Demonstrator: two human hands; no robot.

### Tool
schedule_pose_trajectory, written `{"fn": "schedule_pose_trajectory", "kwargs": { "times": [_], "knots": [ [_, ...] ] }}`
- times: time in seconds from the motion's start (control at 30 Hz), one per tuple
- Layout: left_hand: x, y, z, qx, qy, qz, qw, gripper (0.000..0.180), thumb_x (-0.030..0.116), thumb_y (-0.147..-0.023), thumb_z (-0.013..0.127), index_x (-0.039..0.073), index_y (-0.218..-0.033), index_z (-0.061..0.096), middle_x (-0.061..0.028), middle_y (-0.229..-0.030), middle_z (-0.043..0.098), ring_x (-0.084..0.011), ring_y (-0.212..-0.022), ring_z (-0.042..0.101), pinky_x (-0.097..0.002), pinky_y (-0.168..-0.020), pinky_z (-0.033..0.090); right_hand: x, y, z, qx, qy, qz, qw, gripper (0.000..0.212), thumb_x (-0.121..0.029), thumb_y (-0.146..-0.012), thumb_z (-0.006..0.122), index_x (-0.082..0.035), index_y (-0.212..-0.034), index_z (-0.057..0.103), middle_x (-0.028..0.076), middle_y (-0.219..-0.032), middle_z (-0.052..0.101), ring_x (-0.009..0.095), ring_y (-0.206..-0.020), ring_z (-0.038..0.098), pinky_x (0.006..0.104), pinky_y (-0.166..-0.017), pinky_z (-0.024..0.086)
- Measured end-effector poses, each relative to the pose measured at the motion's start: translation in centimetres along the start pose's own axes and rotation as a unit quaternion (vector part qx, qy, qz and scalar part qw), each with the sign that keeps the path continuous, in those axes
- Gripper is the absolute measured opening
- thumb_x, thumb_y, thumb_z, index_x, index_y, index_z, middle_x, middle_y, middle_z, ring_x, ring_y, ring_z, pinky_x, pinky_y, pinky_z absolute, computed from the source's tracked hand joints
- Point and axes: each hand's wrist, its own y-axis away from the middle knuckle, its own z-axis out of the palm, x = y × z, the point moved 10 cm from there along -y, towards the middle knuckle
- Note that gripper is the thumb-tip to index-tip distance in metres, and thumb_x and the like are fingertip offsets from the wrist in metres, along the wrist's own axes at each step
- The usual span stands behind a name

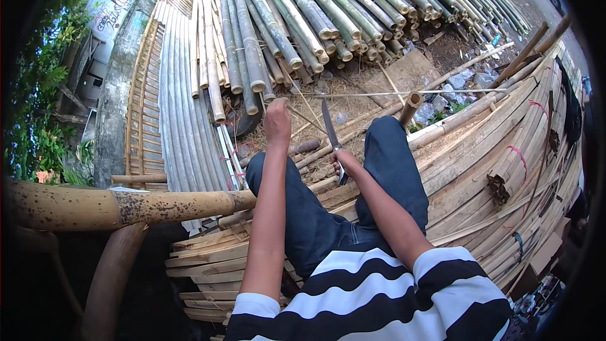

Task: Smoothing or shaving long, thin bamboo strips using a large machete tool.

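My left hand (278,125) is closed and raised in front of my left knee. From its fingers a long, thin bamboo strip (391,93) appears to run off to the right, though the grip itself is small and partly hidden. Lower down, between my knees, my right hand (344,163) is wrapped round the handle of a long knife (329,125). The knife's dark blade points up and away, its tip close to the strip. Beyond my right knee, the cut end of a bamboo pole (411,108) sticks up.
Stacked bamboo poles (303,19) fill the far side, cut ends toward me. Split bamboo slats (480,158) lie in a large pile at right. Corrugated sheets (180,101) and a bamboo ladder-like frame (140,113) stand left. A thick bamboo pole (177,207) crosses beside my left arm.
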Motion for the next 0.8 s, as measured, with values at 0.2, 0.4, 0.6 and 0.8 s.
{"fn": "schedule_pose_trajectory", "kwargs": {
  "times": [0.2,0.4,0.6,0.8],
  "knots": [
    [-1.0,0.6,-0.7,-0.023,0.006,-0.021,0.999,0.012,0.001,-0.082,0.057,0.000,-0.092,0.063,-0.0189,-0.083,0.064,-0.0346,-0.081,0.063,-0.0403,-0.069,0.048,-1.1,1.8,1.2,0.002,0.046,-0.023,0.999,0.008,-0.005,-0.068,0.055,-0.004,-0.062,0.049,0.003,-0.050,0.046,0.012,-0.038,0.043,0.0285,-0.036,0.038],
    [-2.2,0.7,0.0,-0.034,0.070,-0.089,0.993,0.002,-0.003,-0.079,0.058,-0.004,-0.081,0.057,-0.0192,-0.073,0.062,-0.0297,-0.070,0.065,-0.0358,-0.061,0.048,-3.3,4.4,5.0,-0.078,0.052,-0.021,0.995,0.011,-0.005,-0.067,0.054,-0.006,-0.061,0.044,0.003,-0.051,0.043,0.013,-0.038,0.040,0.0291,-0.036,0.035],
    [-3.1,0.4,0.1,-0.015,0.095,-0.061,0.994,0.001,-0.007,-0.079,0.056,-0.006,-0.080,0.056,-0.0171,-0.073,0.062,-0.0225,-0.067,0.064,-0.0311,-0.060,0.048,-6.9,7.4,9.7,-0.139,-0.009,-0.024,0.990,0.016,-0.004,-0.064,0.052,-0.008,-0.057,0.038,0.001,-0.050,0.037,0.011,-0.036,0.035,0.0277,-0.035,0.032],
    [-1.3,-0.1,0.3,-0.048,0.129,-0.016,0.990,0.002,-0.007,-0.079,0.056,-0.007,-0.081,0.056,-0.0151,-0.073,0.064,-0.0174,-0.069,0.065,-0.0280,-0.061,0.049,-3.1,3.8,8.3,-0.158,-0.011,0.009,0.987,0.011,-0.009,-0.067,0.051,-0.007,-0.060,0.044,0.001,-0.049,0.037,0.013,-0.036,0.036,0.0294,-0.036,0.034]
  ]
}}
